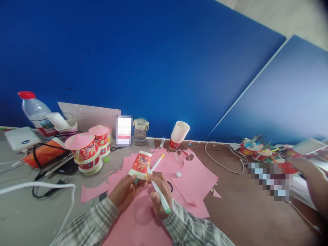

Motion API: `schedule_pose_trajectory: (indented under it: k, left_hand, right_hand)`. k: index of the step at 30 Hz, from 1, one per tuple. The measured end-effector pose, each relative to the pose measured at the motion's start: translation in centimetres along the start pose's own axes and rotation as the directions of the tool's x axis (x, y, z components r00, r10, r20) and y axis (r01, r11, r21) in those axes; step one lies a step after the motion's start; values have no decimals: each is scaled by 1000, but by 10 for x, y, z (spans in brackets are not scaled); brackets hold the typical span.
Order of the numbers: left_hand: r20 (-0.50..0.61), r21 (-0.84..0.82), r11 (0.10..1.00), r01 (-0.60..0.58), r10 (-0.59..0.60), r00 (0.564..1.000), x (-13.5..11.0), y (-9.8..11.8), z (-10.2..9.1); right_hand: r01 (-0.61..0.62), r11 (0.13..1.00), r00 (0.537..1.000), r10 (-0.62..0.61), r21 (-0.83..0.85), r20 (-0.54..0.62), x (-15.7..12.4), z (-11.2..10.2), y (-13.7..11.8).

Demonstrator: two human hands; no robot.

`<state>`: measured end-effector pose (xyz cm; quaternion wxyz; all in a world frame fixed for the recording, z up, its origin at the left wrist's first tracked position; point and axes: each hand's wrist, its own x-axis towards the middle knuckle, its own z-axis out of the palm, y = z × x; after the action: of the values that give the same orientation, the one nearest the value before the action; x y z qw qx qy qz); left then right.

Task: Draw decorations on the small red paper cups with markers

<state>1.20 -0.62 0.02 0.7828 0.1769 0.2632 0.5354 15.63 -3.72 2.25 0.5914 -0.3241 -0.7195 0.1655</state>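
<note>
My left hand [128, 192] is closed around the lower part of a red-and-white patterned paper cup [141, 163], holding it tilted above the pink paper. In my right hand [161, 184] is a white marker [161, 197] with a green end toward me; its other end meets the cup's lower rim. Just beyond the cup lies a second white marker [157, 163] with a yellow end. Under both hands spread sheets of pink paper [189, 174]. A small white ball [178, 174] and a black ring [170, 186] rest near my right hand.
Cup models with pink cone tops [80, 140] stand at left, near a red-capped bottle [36, 112], cables and a power bank [22, 138]. Behind are a water jar [140, 131] and stacked paper cups [180, 131]. Another person's arm [314, 184] reaches in at right.
</note>
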Motion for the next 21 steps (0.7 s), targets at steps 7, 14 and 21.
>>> schedule_pose_trajectory:
  k: [7, 14, 21]
  left_hand:
    - [-2, -6, 1000, 1, -1, 1000, 0, 1, 0]
    - [-4, 2, 1000, -8, 8, 1000, 1, 2, 0]
    - [64, -12, 999, -30, 31, 997, 1, 0, -3]
  right_hand:
    - [-95, 985, 993, 105, 143, -60, 3, 1, 0]
    - [-144, 978, 985, 157, 153, -75, 4, 3, -2]
    - [-171, 980, 984, 175, 101, -36, 0, 2, 0]
